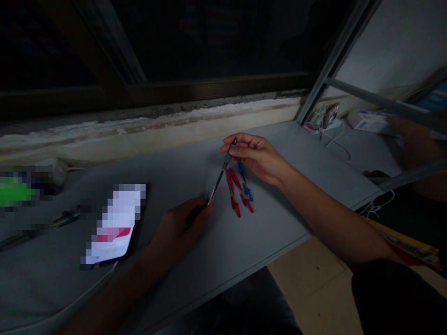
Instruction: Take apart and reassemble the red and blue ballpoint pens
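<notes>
My right hand (253, 156) pinches the upper end of a slim dark pen (221, 174) between its thumb and fingers. The pen slants down to the left, and its lower tip reaches the fingertips of my left hand (179, 228), which seem to grip it there. Just beyond the pen, several red and blue pen parts (239, 190) lie in a loose group on the grey table (279, 204), under my right hand and not touching it.
A smartphone (115, 223) with a blurred screen lies left of my left hand. Further left are blurred items. A white box (370, 122), a small device (323, 118) and white cables sit at the far right, beside a metal frame (377, 97). A window ledge runs behind.
</notes>
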Demonstrator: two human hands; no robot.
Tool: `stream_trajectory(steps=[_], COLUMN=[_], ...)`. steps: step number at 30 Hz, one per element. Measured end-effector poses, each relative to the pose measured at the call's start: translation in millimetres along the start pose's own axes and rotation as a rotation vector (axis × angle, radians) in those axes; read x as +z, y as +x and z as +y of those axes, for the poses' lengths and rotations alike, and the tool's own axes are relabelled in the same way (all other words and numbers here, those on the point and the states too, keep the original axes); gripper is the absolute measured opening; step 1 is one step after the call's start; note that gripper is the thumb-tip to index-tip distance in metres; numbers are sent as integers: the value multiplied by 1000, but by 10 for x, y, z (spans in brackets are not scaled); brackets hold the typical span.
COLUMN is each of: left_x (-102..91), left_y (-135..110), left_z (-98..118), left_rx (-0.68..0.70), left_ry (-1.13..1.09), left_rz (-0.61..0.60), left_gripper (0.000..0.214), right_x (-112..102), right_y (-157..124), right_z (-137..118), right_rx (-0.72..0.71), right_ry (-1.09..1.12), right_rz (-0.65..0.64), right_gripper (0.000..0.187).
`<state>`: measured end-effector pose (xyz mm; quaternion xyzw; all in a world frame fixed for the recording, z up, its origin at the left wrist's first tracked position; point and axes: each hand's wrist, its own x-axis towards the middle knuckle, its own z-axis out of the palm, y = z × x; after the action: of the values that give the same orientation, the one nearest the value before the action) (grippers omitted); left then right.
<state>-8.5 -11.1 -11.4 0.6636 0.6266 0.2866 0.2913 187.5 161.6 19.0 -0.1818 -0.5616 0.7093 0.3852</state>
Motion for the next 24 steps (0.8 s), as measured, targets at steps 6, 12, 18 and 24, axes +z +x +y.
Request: stream_trajectory(steps=[6, 12, 18, 24], left_x=[-6, 3, -12, -12], left_y=[-3, -36, -18, -40], left_z=[51, 13, -11, 44], left_rx=[20, 20, 141, 221], left_ry=[12, 82, 218, 237], left_rz=[30, 68, 187, 196], left_gripper=[36, 38, 31, 27], right_x=[32, 137, 249, 311], right_y=[-24, -70, -127, -162], right_z=[29, 73, 121, 132], right_rx=[69, 169, 188, 188], right_ry=[-29, -151, -304, -150], right_rz=[-126, -182, -159, -325], right_gripper=[27, 28, 39, 39])
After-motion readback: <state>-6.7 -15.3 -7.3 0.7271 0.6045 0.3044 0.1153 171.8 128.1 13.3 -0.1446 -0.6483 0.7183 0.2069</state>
